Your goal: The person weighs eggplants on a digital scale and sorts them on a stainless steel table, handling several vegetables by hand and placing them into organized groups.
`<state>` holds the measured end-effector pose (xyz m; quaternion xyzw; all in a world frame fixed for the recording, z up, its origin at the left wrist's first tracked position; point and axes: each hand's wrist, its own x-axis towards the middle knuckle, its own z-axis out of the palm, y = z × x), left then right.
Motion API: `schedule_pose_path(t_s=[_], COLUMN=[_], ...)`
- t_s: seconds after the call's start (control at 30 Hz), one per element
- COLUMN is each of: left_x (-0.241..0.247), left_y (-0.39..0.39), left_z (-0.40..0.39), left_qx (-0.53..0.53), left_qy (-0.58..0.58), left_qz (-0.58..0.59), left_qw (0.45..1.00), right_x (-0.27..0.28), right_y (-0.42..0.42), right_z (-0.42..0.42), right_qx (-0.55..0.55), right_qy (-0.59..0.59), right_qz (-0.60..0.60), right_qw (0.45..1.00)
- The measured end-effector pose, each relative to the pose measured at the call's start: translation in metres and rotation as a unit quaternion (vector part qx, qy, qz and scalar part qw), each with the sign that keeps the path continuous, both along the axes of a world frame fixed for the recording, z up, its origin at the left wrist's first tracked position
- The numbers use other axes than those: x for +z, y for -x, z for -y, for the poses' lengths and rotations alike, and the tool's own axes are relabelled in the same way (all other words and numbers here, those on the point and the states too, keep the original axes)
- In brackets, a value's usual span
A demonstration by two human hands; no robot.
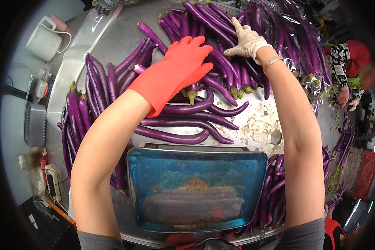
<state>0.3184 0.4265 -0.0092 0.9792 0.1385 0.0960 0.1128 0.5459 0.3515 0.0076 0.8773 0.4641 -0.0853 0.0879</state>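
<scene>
My left hand [184, 62], in a red rubber glove, reaches over a heap of long purple eggplants [220, 64]. Its fingertips are bent down among them, and whether it grips one is hidden. In a thin white glove, my right hand [247, 40] rests on the heap's upper right with thumb and forefinger spread apart. Below the hands, several curved eggplants [181, 134] lie crosswise on the metal table [262, 122]. Nearest my body stands a weighing scale with a blue-lined metal pan [193, 168], which holds nothing.
Bundles of eggplants in clear plastic [300, 40] lie at the upper right. More eggplants [272, 197] flank the scale. Along the left edge are plastic sheeting [72, 59], a white jug [45, 40] and a power strip [52, 182]. Another person [347, 62] works at the right.
</scene>
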Motion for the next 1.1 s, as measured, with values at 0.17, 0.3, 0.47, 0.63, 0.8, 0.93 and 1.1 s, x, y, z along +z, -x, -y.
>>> schedule_pose_path(t_s=[0.17,0.3,0.47,0.63,0.8,0.93,1.1], left_x=[0.022,0.054,0.112,0.138,0.117,0.071,0.025], left_y=[0.037,0.083,0.147,0.214,0.265,0.279,0.275], left_z=[0.009,0.029,0.109,0.203,0.305,0.394,0.474], left_qx=[-0.019,-0.043,-0.082,-0.126,-0.084,-0.107,0.015], left_qy=[0.001,0.005,0.111,0.274,0.483,0.651,0.731], left_qz=[0.078,0.148,0.170,0.156,0.077,-0.078,-0.146], left_qw=[0.997,0.988,0.976,0.941,0.868,0.748,0.666], right_x=[0.007,0.028,0.054,0.078,0.061,-0.004,-0.007], right_y=[0.017,0.018,0.044,0.150,0.266,0.347,0.397], right_z=[0.022,0.061,0.172,0.335,0.495,0.585,0.578], right_qx=[0.022,0.029,-0.076,-0.164,-0.345,-0.297,-0.270], right_qy=[-0.060,-0.178,-0.403,-0.465,-0.472,-0.361,-0.195], right_qz=[0.027,-0.031,-0.341,-0.692,-0.476,-0.149,0.055], right_qw=[0.998,0.983,0.846,0.527,0.656,0.872,0.941])
